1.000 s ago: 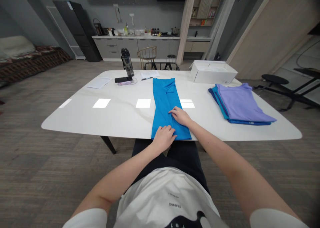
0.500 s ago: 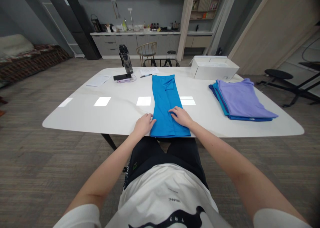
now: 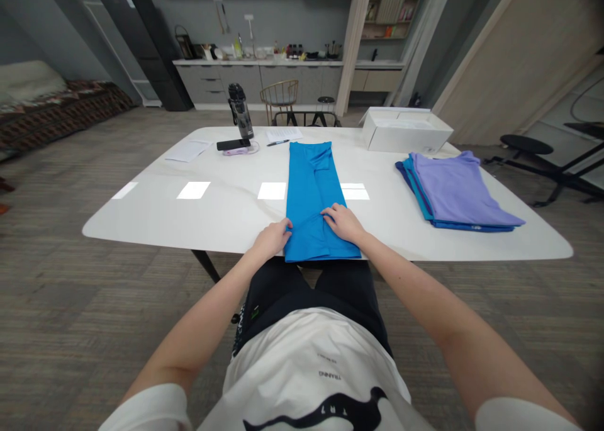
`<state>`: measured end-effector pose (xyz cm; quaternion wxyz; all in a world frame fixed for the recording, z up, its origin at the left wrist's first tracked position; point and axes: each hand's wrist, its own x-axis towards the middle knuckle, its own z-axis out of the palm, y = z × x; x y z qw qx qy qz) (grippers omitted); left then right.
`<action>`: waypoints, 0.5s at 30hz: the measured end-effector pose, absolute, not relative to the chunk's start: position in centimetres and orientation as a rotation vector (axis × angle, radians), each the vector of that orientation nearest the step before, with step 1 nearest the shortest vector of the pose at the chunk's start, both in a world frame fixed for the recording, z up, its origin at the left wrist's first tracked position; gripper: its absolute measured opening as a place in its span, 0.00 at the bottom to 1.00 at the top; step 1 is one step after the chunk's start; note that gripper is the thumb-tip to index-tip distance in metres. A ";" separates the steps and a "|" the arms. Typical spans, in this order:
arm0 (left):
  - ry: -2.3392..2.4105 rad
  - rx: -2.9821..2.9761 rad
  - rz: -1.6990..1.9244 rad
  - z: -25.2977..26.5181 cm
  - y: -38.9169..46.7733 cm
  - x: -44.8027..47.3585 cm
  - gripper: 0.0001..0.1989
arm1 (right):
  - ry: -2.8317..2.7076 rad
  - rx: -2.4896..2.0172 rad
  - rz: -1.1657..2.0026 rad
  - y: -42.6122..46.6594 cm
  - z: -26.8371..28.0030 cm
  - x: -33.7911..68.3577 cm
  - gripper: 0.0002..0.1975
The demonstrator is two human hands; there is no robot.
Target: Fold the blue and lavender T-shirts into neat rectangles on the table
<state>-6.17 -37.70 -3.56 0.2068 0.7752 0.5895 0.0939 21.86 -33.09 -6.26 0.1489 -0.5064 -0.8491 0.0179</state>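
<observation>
Pinching the left edge of a folded blue garment with narrowed left hand, touching it with right hand, can't tell if gripping there, all laid out between and ahead of both

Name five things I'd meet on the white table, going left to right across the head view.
Paper at the far left → dark bottle → pen → blue garment → stack of folded clothes.
</observation>
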 end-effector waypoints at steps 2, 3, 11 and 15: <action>1.589 2.258 0.288 -3.4 -37.6 -6.6 0.12 | -2.439 -1.453 0.050 -33.1 -6.3 21.9 0.17; 1.551 2.329 0.319 -3.4 -37.4 -6.8 0.12 | -2.435 -1.452 0.055 -33.1 -6.3 21.9 0.17; 0.959 2.563 0.529 -4.5 -35.2 -7.3 0.17 | -2.466 -1.356 0.097 -33.3 -6.4 22.7 0.21; 0.927 2.591 0.415 -6.0 -35.1 -6.9 0.19 | -2.543 -1.312 0.069 -33.6 -6.5 23.2 0.24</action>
